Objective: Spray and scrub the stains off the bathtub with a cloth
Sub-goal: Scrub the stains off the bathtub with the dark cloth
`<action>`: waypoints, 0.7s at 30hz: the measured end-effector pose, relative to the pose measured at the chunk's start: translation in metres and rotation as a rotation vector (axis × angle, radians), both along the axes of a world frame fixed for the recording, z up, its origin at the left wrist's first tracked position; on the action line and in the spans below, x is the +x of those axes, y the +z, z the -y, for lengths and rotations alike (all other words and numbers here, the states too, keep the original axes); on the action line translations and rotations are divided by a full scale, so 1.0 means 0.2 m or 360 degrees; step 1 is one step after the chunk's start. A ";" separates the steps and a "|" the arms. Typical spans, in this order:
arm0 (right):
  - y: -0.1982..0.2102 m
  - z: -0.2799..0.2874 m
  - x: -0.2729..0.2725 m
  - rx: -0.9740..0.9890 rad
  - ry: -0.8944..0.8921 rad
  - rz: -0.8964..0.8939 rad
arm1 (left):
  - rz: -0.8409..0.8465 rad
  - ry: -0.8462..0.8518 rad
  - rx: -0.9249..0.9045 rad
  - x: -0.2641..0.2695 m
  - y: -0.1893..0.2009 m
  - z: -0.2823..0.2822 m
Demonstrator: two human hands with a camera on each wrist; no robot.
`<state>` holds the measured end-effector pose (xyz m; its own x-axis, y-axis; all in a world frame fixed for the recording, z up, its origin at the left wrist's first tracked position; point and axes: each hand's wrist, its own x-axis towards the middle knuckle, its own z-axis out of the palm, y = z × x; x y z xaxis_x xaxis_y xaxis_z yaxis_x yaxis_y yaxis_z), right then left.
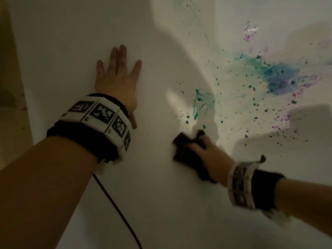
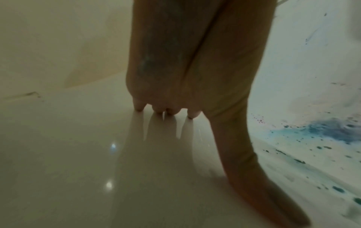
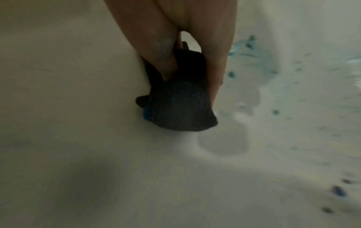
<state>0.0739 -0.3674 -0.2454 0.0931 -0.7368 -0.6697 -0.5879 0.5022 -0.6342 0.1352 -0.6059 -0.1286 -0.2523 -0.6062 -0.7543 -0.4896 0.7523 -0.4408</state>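
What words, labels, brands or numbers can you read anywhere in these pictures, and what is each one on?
No readable text in any view.
Left wrist band: black-and-white square marker codes; the tiny characters under them are too small to read.
Right wrist band: the same kind of markers, blurred.
Bathtub, dark cloth, stains: no lettering.

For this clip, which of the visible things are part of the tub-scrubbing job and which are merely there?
Part of the job:
- dark cloth, gripped by the right hand
- blue-green stain and green smear on the bathtub
- purple specks
- left hand, flat on the tub surface, bracing

Merely there:
- black cable from the left wristband
- no spray bottle in view
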 end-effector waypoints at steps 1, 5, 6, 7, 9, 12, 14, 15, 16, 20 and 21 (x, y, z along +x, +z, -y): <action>-0.05 0.04 -0.06 0.0006 -0.0108 -0.0060 | -0.0023 0.0018 0.0002 0.00 0.00 0.00; -0.16 0.22 -0.27 0.0249 -0.0719 -0.0164 | -0.0096 0.0055 -0.0005 -0.01 -0.01 0.01; -0.14 0.26 -0.30 0.0251 -0.0738 -0.0234 | -0.0095 0.0047 -0.0004 0.00 -0.01 0.01; -0.10 0.28 -0.30 0.0170 -0.0767 -0.0236 | -0.0083 0.0042 0.0001 0.00 -0.01 0.01; 0.06 0.29 -0.24 -0.0147 -0.0770 -0.0053 | -0.0063 0.0032 -0.0001 0.00 -0.01 0.01; 0.30 0.28 -0.01 -0.0518 -0.0329 0.0183 | -0.0098 0.0031 -0.0011 0.01 -0.02 0.01; 0.32 0.29 0.13 -0.0600 -0.0037 0.0110 | -0.0110 0.0022 -0.0011 0.01 -0.03 0.02; 0.30 0.31 0.16 -0.0596 -0.0004 0.0058 | -0.0100 0.0012 -0.0013 0.01 -0.03 0.02; 0.27 0.33 0.17 -0.0579 -0.0041 0.0028 | -0.0092 0.0009 -0.0013 0.01 -0.03 0.02; 0.06 0.43 0.02 -0.0388 -0.0554 -0.0062 | -0.0087 0.0042 -0.0018 -0.01 -0.02 0.00; 0.00 0.46 -0.05 -0.0308 -0.0705 -0.0114 | -0.0083 0.0047 -0.0025 -0.01 -0.02 0.00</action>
